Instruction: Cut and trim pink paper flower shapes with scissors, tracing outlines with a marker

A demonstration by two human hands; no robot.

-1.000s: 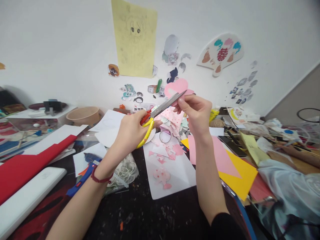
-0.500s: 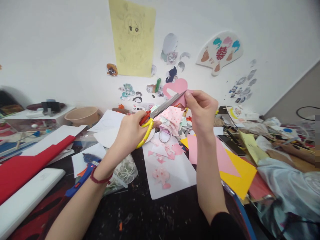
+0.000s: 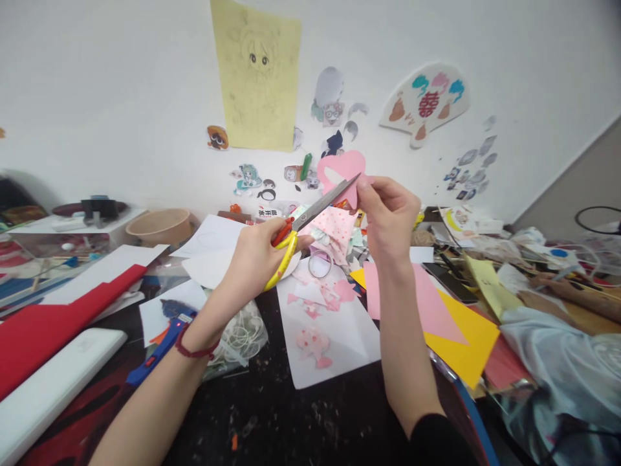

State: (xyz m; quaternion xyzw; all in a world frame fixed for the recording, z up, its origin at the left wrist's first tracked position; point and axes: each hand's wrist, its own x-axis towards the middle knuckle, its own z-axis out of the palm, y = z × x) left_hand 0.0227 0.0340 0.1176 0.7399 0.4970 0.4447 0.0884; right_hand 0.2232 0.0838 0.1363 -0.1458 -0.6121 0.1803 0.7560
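Observation:
Yellow-handled scissors (image 3: 317, 208) are gripped in my left hand (image 3: 257, 252), fingers wrapped round the handles. The blades point up and to the right and look nearly closed. They lie across a pink heart-shaped paper piece (image 3: 350, 163), which has a lighter patch near the blades. My right hand (image 3: 388, 217) pinches the pink paper at its right edge, close to the scissor tips. Below, a white sheet (image 3: 339, 349) bears pink paper scraps (image 3: 310, 343) and a metal ring (image 3: 321, 265).
Pink paper (image 3: 427, 304) and yellow paper (image 3: 478, 343) lie right of the sheet, by a dark phone (image 3: 450, 283). At left are a blue glue gun (image 3: 160, 349), a white box (image 3: 63, 395), red paper (image 3: 63, 317) and a beige bowl (image 3: 159, 225). The wall stands behind.
The scissor blades have drawn closer together on the pink paper. My right hand has shifted very slightly left. Everything else stays in place.

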